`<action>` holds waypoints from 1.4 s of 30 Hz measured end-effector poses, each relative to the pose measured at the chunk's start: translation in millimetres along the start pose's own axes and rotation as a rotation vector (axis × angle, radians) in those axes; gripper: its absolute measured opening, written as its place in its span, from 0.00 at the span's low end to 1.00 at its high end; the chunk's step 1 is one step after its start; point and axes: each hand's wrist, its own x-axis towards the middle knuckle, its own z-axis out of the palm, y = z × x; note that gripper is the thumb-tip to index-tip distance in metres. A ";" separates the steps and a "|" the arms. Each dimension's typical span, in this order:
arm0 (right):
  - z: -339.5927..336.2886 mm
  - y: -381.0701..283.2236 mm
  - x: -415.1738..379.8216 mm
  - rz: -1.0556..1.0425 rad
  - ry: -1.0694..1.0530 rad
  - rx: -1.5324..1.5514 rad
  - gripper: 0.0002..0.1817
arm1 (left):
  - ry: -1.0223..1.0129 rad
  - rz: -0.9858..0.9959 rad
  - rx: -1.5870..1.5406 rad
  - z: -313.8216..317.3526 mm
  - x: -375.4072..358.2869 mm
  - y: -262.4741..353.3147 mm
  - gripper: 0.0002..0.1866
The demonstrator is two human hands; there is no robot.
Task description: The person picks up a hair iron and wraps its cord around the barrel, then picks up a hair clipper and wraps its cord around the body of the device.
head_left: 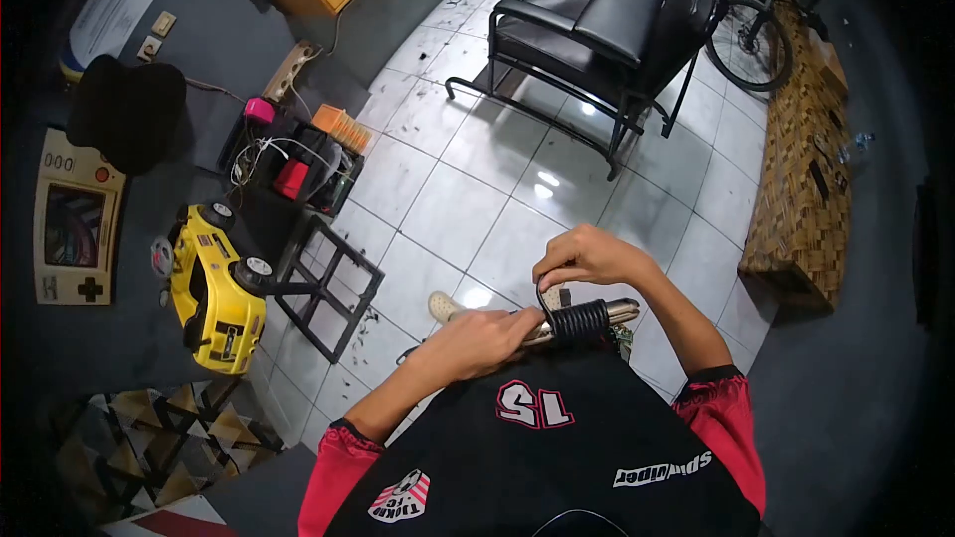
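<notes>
Low in the middle of the head view, a black cord is wound in several turns around a beige, metallic-looking bundle. My left hand is closed on the bundle's left end, beside the coils. Above the coils, my right hand pinches a loose length of the black cord, which rises from the left side of the winding. The bundle lies roughly level, close in front of my black and red shirt. What exactly the bundle is made of is hidden by the cord and my fingers.
A black cushioned chair stands on the tiled floor ahead. On the left are a yellow toy car, a black frame and a crate of cables. A woven box and a bicycle are at the right.
</notes>
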 end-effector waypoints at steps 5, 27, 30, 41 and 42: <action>0.3 -8.3 1.6 -0.026 0.060 0.084 0.10 | -0.048 0.027 -0.139 -5.6 1.3 9.3 0.28; 65.9 -35.8 -38.1 0.045 0.212 0.187 0.11 | 0.517 -0.323 0.006 -31.4 -19.5 -18.4 0.30; 52.2 -59.6 -33.8 0.032 0.203 -0.015 0.11 | 0.466 -0.300 -0.022 -21.5 -12.8 -27.1 0.30; -4.3 -46.6 1.2 0.043 0.058 -0.366 0.12 | 0.162 -0.106 0.184 3.7 3.8 -15.7 0.16; -6.2 -41.9 4.5 0.038 0.021 -0.299 0.11 | 0.156 -0.045 0.211 5.8 2.7 -16.5 0.16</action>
